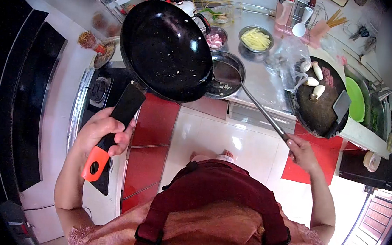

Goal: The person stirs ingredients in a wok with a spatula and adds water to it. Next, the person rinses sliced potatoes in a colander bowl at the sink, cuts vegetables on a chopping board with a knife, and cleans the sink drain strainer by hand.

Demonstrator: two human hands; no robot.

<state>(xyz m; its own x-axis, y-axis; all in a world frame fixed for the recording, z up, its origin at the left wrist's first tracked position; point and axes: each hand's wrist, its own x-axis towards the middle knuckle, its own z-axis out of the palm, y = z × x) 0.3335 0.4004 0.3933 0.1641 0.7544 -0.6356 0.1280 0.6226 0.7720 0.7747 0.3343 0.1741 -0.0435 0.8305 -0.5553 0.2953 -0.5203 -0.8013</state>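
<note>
At the left of the frame, the left hand (105,131) has its fingers wrapped around the long black handle of a wok (167,51); the handle's orange-red end sticks out below the fist. The wok fills the upper left middle of the frame, raised and tilted so that its dark inside faces the camera (a few small pale bits cling to it). A short loop handle shows at its upper right edge.

At the right of the frame, the right hand (302,151) is closed on the end of a long-handled metal utensil (266,110), which slants up and left to a steel dish (225,96) near the upper middle. The utensil's head is over the dish, where some pale bits lie; whether it touches them I cannot tell. The wok's right edge overlaps the dish from this view.

The dish stands on the counter (272,91). Just above it in the frame is a bowl of pink pieces (214,40), and up to its right a bowl of pale strips (255,38). At the right, a round cutting board (318,113) bears whitish bulb-shaped pieces (317,71), some pink meat (327,77) and a cleaver (342,106), with a clear plastic bag (293,56) at its upper left. A green basin (355,100) sits farther right, and a stove (99,89) is at the left.
</note>
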